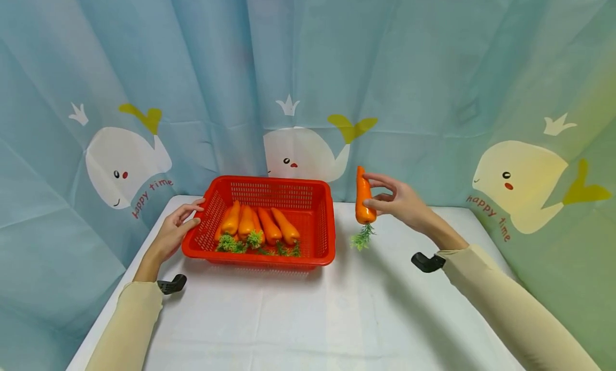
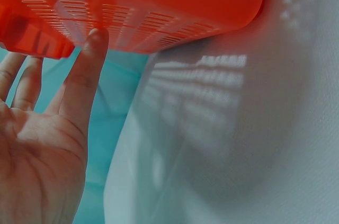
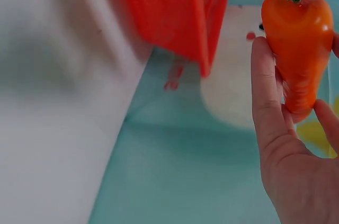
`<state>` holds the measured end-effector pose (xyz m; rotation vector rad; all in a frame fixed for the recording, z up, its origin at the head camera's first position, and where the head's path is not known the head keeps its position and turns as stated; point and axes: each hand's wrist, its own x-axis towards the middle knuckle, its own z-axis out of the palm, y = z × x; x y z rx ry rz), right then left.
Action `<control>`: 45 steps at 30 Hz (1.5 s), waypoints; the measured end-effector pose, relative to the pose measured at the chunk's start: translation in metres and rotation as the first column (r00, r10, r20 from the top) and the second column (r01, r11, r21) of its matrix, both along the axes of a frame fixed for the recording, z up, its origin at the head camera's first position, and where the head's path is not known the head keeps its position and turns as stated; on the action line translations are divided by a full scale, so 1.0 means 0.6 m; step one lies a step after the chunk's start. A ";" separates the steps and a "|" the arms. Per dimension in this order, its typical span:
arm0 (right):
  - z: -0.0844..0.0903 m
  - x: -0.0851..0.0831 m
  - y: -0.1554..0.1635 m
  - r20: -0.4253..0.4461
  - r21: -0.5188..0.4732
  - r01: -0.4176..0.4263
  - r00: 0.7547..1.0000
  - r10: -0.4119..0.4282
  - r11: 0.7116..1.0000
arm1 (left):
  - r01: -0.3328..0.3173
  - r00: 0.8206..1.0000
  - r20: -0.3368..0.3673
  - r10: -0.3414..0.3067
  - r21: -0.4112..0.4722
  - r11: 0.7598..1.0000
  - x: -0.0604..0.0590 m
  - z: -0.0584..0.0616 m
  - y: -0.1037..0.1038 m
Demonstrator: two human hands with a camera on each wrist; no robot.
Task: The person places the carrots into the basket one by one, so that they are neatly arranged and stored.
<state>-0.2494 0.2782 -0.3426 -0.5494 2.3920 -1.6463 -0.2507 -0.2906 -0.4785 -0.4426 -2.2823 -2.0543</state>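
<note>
A red slotted basket (image 1: 315,227) stands on the white table and holds several orange carrots (image 1: 260,225) with green tops. My left hand (image 1: 177,229) rests on the basket's left side, thumb against the wall (image 2: 90,49) and fingers up at the rim. Right of the basket, my right hand (image 1: 395,200) holds one carrot (image 1: 363,202) in the air, point up and leafy top hanging down. In the right wrist view the thumb (image 3: 265,97) and fingers pinch that carrot (image 3: 299,38) along its body.
The white table (image 1: 298,317) ends at a blue curtain (image 1: 308,66) printed with whales, close behind the basket. A black wrist mount (image 1: 427,262) shows at each forearm. Bare table lies in front of and right of the basket.
</note>
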 end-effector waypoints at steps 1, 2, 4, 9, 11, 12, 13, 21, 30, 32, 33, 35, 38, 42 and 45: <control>0.003 -0.008 -0.013 0.004 0.004 -0.021 1.000 0.021 1.000 | 0.002 1.000 0.000 -0.002 0.002 1.000 -0.001 0.000 0.000; 0.007 -0.015 -0.026 0.009 0.005 -0.039 0.999 0.039 0.999 | 0.003 1.000 -0.002 -0.003 0.002 1.000 -0.001 0.000 0.001; 0.012 -0.031 -0.053 0.013 0.013 -0.080 0.997 0.080 0.997 | 0.005 1.000 -0.006 -0.005 -0.001 1.000 -0.003 0.001 0.002; 0.016 -0.065 -0.125 0.023 0.081 -0.158 0.987 0.156 0.984 | 0.005 1.000 -0.006 -0.005 -0.007 1.000 -0.007 0.000 0.003; 0.014 -0.078 -0.153 0.033 0.107 -0.183 0.983 0.180 0.977 | 0.003 1.000 -0.003 -0.003 -0.006 1.000 -0.008 0.000 0.004; 0.012 -0.084 -0.166 0.042 0.115 -0.193 0.981 0.189 0.975 | 0.003 1.000 -0.001 -0.003 -0.004 1.000 -0.008 0.001 0.004; 0.009 -0.089 -0.179 0.048 0.122 -0.204 0.979 0.200 0.971 | 0.002 1.000 0.000 -0.002 -0.002 1.000 -0.008 0.001 0.004; -0.024 -0.120 -0.262 0.079 0.204 -0.285 0.958 0.275 0.936 | -0.001 1.000 0.002 0.001 0.010 1.000 -0.007 0.001 0.000; -0.075 -0.145 -0.324 0.204 0.162 -0.364 0.922 0.329 0.917 | 0.003 1.000 0.013 -0.003 0.030 1.000 -0.003 0.001 -0.001; -0.082 -0.148 -0.334 0.222 0.165 -0.367 0.918 0.328 0.915 | 0.002 1.000 0.012 -0.002 0.025 1.000 -0.003 0.000 -0.001; -0.086 -0.149 -0.339 0.230 0.168 -0.369 0.916 0.327 0.914 | 0.001 1.000 0.011 -0.001 0.023 1.000 -0.003 -0.001 -0.001; -0.093 -0.151 -0.347 0.249 0.172 -0.371 0.913 0.324 0.912 | 0.000 1.000 0.009 0.000 0.020 1.000 -0.003 -0.002 -0.002; -0.103 -0.152 -0.358 0.268 0.183 -0.371 0.910 0.317 0.910 | -0.001 1.000 0.001 0.001 0.014 1.000 -0.003 -0.002 -0.002; -0.114 -0.155 -0.369 0.297 0.185 -0.378 0.901 0.316 0.907 | 0.008 1.000 -0.002 -0.008 0.029 1.000 -0.003 -0.002 -0.002; -0.121 -0.157 -0.374 0.324 0.174 -0.387 0.891 0.318 0.906 | 0.012 1.000 -0.005 -0.012 0.040 0.999 -0.003 -0.003 -0.002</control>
